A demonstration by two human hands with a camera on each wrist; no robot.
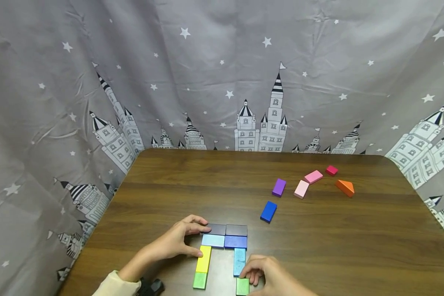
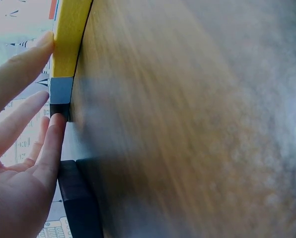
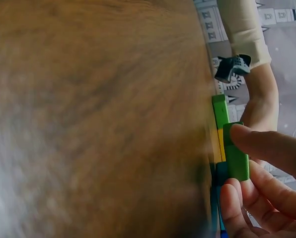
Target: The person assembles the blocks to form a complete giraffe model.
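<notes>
My left hand touches the blocks on the left, its thumb at the yellow block and its fingers at a dark grey block. In the left wrist view those fingers are extended. My right hand pinches a green block between thumb and fingers, at the near end of the light blue block. A second green block adjoins the yellow one. Across the top, a pale blue block and a blue block lie below two dark grey ones.
Loose at the right lie a dark blue block, a purple block, a light pink block, a pink block, a red block and an orange triangular block. A patterned grey curtain hangs behind the table.
</notes>
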